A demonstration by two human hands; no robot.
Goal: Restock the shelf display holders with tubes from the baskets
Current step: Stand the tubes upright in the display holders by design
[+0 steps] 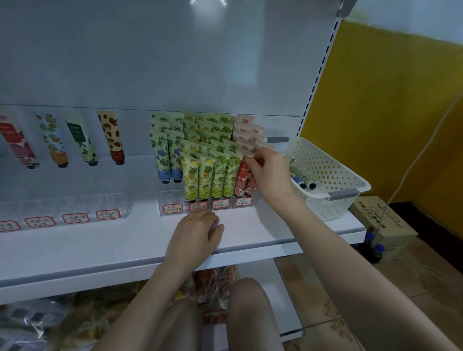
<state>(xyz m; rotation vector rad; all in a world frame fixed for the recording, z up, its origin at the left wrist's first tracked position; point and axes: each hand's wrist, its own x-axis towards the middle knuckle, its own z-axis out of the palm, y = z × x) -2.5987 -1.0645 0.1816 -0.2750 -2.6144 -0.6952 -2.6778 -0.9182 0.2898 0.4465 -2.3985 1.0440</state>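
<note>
The only camera rides on my head, facing forward and tilted down, close up to the white shelf (250,235). Its wide lens bends the edges and takes in the clear tube holder (172,199) at centre, the white basket (333,172) at three o'clock and my knees (246,300) at six o'clock.

— What stands behind the shelf (100,250)?
— A white back panel (150,62), with a glare of light (209,3) at its top and a slotted post (323,67) down its right edge.
— And the room?
— A yellow wall (388,100) on the right, brown patterned floor tiles (375,300), a cardboard box (383,220) on the floor beside the wall, and a white cable (413,160) hanging down.
</note>
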